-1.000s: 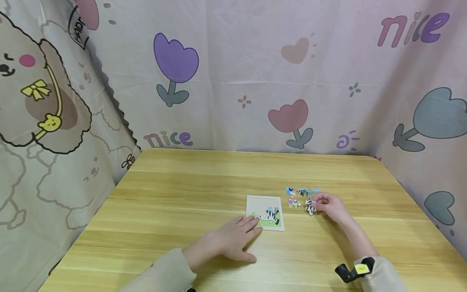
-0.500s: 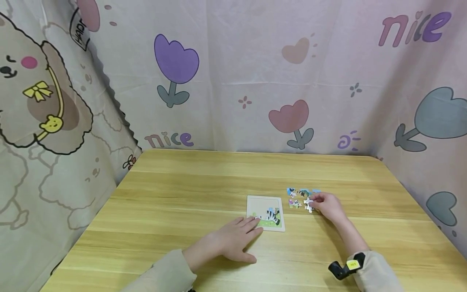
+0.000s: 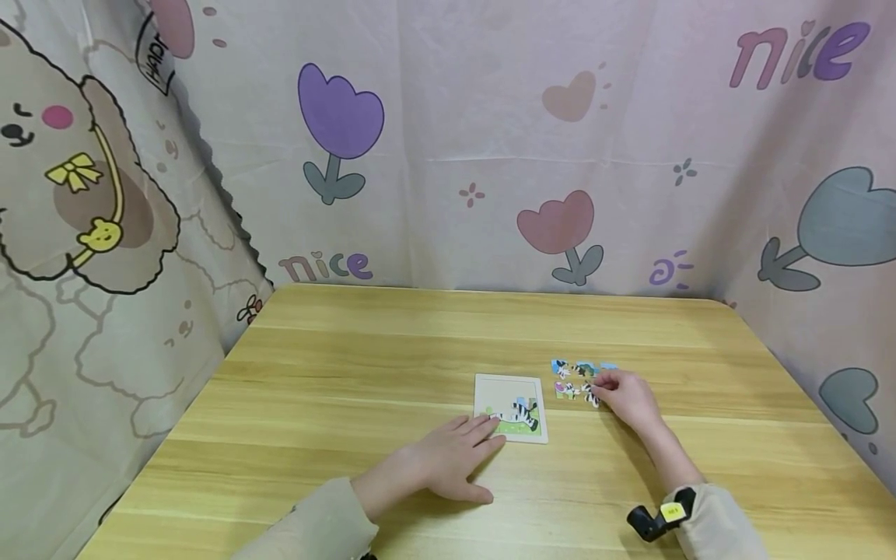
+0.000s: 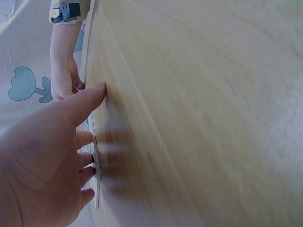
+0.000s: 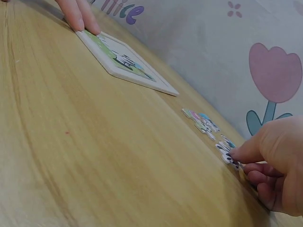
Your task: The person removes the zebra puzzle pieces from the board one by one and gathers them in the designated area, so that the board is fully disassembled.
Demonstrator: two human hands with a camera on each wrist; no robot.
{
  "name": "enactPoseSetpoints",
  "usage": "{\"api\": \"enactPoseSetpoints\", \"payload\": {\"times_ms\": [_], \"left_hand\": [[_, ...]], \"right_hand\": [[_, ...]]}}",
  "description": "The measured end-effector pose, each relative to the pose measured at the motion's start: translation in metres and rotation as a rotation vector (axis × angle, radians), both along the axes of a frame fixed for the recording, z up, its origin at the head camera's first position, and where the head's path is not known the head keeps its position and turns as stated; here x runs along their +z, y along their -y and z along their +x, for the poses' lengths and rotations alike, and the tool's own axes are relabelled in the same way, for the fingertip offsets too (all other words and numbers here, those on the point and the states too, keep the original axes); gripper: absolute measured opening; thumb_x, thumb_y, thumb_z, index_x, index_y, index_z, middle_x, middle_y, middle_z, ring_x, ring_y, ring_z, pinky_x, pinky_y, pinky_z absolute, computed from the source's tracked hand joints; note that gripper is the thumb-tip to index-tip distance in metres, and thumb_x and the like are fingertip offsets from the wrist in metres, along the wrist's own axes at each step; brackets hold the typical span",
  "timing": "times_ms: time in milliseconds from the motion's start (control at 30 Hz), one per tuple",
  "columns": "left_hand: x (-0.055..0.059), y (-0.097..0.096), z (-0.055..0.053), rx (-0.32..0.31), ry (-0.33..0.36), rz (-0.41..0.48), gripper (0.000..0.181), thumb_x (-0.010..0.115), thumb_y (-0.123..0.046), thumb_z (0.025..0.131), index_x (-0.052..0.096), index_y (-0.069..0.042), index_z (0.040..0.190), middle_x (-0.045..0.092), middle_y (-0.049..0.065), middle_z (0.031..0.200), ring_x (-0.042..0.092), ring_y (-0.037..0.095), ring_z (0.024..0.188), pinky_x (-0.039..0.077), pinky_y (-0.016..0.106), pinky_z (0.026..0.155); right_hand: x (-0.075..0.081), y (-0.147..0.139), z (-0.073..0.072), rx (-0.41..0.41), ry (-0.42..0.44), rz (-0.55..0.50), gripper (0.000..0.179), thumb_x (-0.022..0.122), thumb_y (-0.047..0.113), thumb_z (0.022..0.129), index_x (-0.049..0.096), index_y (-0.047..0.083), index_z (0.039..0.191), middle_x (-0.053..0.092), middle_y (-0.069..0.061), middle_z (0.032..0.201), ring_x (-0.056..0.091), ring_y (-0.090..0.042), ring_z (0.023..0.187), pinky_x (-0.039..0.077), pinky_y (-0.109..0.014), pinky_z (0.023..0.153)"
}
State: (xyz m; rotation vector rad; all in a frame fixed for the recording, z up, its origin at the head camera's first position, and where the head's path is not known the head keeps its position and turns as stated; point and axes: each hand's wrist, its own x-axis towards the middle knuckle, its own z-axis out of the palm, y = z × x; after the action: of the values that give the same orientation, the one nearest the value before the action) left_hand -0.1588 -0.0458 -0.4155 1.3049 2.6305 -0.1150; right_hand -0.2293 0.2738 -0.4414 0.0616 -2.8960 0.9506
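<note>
Zebra puzzle (image 3: pixel 527 418): low and right of centre in the head view, part set in a board (image 3: pixel 500 391), part lying loose, all on one wooden counter (image 3: pixel 336 358).
Left hand: one (image 3: pixel 455 463), at lower centre; fingers straight and slightly spread, thumb held wide, tips resting on the board's lower left.
Board: one, right of centre and low; pale and bare at its upper left, picture filled along the bottom. Probably light, stiff and apt to slide; best steadied by its rim. Set pieces run together, so I cannot count them.
Loose pieces (image 3: pixel 565 390): four visible right of the board, three in an upper row, the rightmost partly hidden, and one below; more may be covered. Likely thin, rigid and nearly weightless, with tabs that could chip; take them by opposite edges.
Striped piece (image 3: pixel 589 395): one, just right of that lower piece; whether it clears the counter I cannot tell.
Right hand: one (image 3: pixel 633 400), at the right; thumb and fingers pinch the striped piece by its right side.
</note>
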Motion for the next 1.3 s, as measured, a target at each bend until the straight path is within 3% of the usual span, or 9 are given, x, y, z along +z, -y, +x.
{"api": "enactPoseSetpoints", "payload": {"times_ms": [167, 400, 667, 867, 1300], "left_hand": [[0.0, -0.001, 0.0, -0.008, -0.001, -0.002, 0.079, 0.043, -0.062, 0.087, 0.026, -0.014, 0.147, 0.017, 0.009, 0.153, 0.016, 0.022, 0.139, 0.018, 0.038, 0.112], [0.001, 0.0, -0.001, -0.003, 0.012, 0.009, 0.079, 0.044, -0.062, 0.088, 0.026, -0.014, 0.147, 0.016, 0.009, 0.153, 0.015, 0.023, 0.14, 0.018, 0.038, 0.112], [0.0, -0.001, -0.001, -0.002, 0.003, 0.001, 0.08, 0.043, -0.063, 0.087, 0.026, -0.014, 0.147, 0.017, 0.008, 0.153, 0.015, 0.022, 0.14, 0.018, 0.037, 0.112], [0.0, 0.0, -0.001, 0.003, 0.004, -0.002, 0.08, 0.043, -0.063, 0.087, 0.025, -0.015, 0.148, 0.016, 0.008, 0.153, 0.014, 0.022, 0.14, 0.018, 0.037, 0.112], [0.002, -0.001, -0.001, 0.008, 0.001, -0.014, 0.079, 0.044, -0.063, 0.087, 0.026, -0.015, 0.147, 0.017, 0.008, 0.153, 0.015, 0.021, 0.14, 0.018, 0.037, 0.112]], "right_hand": [[0.001, -0.002, 0.001, 0.008, 0.001, -0.009, 0.015, 0.065, 0.013, 0.084, 0.066, 0.0, 0.091, 0.064, -0.008, 0.082, 0.056, -0.022, 0.076, 0.044, -0.037, 0.069], [0.007, 0.011, 0.002, 0.042, -0.014, -0.055, 0.02, 0.066, 0.014, 0.084, 0.064, -0.002, 0.097, 0.066, -0.011, 0.089, 0.061, -0.027, 0.084, 0.048, -0.043, 0.076], [0.015, 0.044, 0.006, 0.145, 0.027, -0.192, 0.024, 0.069, 0.011, 0.082, 0.064, -0.004, 0.101, 0.066, -0.007, 0.087, 0.061, -0.019, 0.08, 0.049, -0.026, 0.069], [0.015, 0.061, 0.009, 0.213, 0.076, -0.273, 0.025, 0.069, 0.005, 0.08, 0.062, -0.006, 0.102, 0.063, -0.006, 0.087, 0.059, -0.018, 0.08, 0.049, -0.023, 0.068], [0.007, 0.08, 0.01, 0.299, 0.09, -0.18, 0.029, 0.076, 0.001, 0.071, 0.066, -0.004, 0.098, 0.056, -0.004, 0.081, 0.05, -0.015, 0.073, 0.045, -0.027, 0.065]]}}
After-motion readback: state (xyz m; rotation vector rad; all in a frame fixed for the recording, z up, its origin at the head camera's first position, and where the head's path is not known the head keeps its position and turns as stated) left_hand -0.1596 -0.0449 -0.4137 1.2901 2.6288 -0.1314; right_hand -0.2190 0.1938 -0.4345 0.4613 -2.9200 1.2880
